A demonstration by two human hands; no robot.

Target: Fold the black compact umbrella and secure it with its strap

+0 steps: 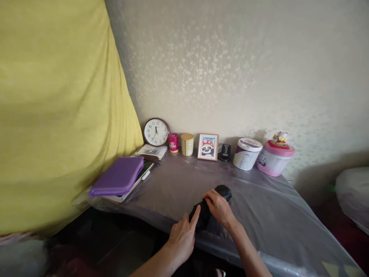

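Note:
A black folded umbrella (pixel 205 215) lies slantwise at the front edge of the table, its rounded end pointing to the far right. My right hand (pixel 218 206) is closed over its upper part, fingers wrapped across the dark fabric. At the near end, my left hand (pixel 184 232) grips it, with the index finger stretched along the fabric and the other fingers curled. Both hands partly cover the umbrella, and its lowest end is hard to make out against the dark gap below.
Along the wall stand a clock (pixel 156 132), a pink can (pixel 173 142), a yellow-lidded can (pixel 187 144), a panda picture frame (pixel 208 147), a small black object (pixel 224 152), a white tub (pixel 247 154) and a pink tub (pixel 275 159). A purple folder (pixel 118 176) lies left, beside a yellow curtain (pixel 63 107).

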